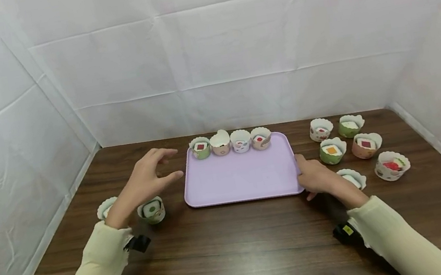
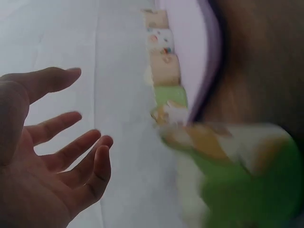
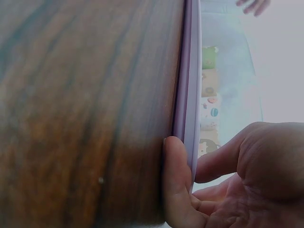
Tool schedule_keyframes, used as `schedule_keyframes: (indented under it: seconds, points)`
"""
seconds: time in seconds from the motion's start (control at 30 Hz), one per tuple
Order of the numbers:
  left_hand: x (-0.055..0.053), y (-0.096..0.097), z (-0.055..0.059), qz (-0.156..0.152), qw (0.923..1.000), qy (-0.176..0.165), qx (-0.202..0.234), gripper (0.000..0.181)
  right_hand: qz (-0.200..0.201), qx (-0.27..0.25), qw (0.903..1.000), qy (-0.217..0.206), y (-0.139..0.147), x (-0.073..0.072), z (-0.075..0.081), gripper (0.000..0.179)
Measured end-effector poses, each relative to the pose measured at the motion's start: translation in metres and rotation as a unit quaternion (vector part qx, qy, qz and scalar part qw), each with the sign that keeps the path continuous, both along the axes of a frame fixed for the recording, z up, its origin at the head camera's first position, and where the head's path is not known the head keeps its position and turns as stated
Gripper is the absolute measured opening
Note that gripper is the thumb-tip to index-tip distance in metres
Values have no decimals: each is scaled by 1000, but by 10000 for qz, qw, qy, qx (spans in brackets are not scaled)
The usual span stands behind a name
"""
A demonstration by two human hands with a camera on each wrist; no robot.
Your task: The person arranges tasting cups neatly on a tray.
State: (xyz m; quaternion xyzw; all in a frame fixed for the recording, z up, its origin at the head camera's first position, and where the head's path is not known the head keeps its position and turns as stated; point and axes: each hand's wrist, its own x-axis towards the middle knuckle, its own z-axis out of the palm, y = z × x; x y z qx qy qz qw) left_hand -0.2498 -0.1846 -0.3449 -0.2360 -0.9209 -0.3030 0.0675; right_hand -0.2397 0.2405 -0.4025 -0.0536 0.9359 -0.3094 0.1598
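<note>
My right hand (image 1: 314, 175) grips the right edge of a lilac tray (image 1: 236, 181) near its front corner. In the right wrist view, thumb and fingers (image 3: 175, 171) lie on either side of the tray's rim (image 3: 192, 95). My left hand (image 1: 146, 179) is held up left of the tray, fingers spread and loosely bent, with nothing in it. Several frilled paper baking cups (image 1: 240, 141) stand in a row along the tray's back edge, filled with white pieces, some with red squares. Below the left hand stands a green baking cup (image 1: 152, 212), large and blurred in the left wrist view.
Another cup (image 1: 106, 206) is partly hidden behind the left wrist. Right of the tray stand several cups, among them a green one with an orange square (image 1: 332, 151) and a white one with red filling (image 1: 391, 165). White cloth walls (image 1: 233, 57) border the wooden table (image 1: 231, 252).
</note>
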Motion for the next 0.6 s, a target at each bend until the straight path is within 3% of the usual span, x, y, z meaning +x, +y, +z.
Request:
schedule_keyframes:
  seconds: [0.3,0.6]
  points:
    - [7,-32,-11,110,9993,-336,-103,56,-35,-34,10000,0,0,2,-1,68]
    - [12,-61,-8,-263,9937,-1055,-268,58,-77,0,10000,-14,0,1,-1,68]
